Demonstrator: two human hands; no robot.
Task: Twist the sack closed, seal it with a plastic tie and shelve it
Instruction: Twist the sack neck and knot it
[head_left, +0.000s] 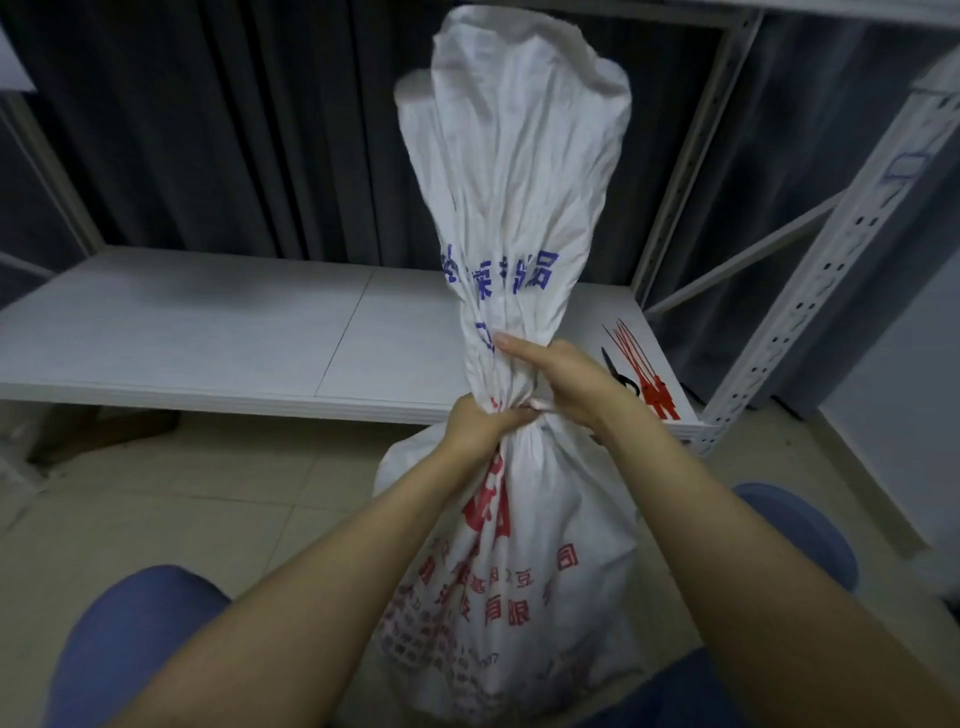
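A white woven sack (524, 561) with red and blue print stands on the floor between my knees. Its neck is gathered and twisted, and the loose top fans upward in front of the shelf. My left hand (480, 423) is clenched around the twisted neck from the left. Just above it, my right hand (558, 376) wraps the neck from the right with fingers pointing left. A bundle of red plastic ties (649, 371) lies on the right end of the white shelf (208, 338), untouched.
Black scissors (618, 371) lie beside the ties. White perforated steel uprights (810, 291) frame the rack on the right. A dark curtain hangs behind the shelf. Beige floor tiles (182, 499) spread out below. My blue-trousered knees flank the sack.
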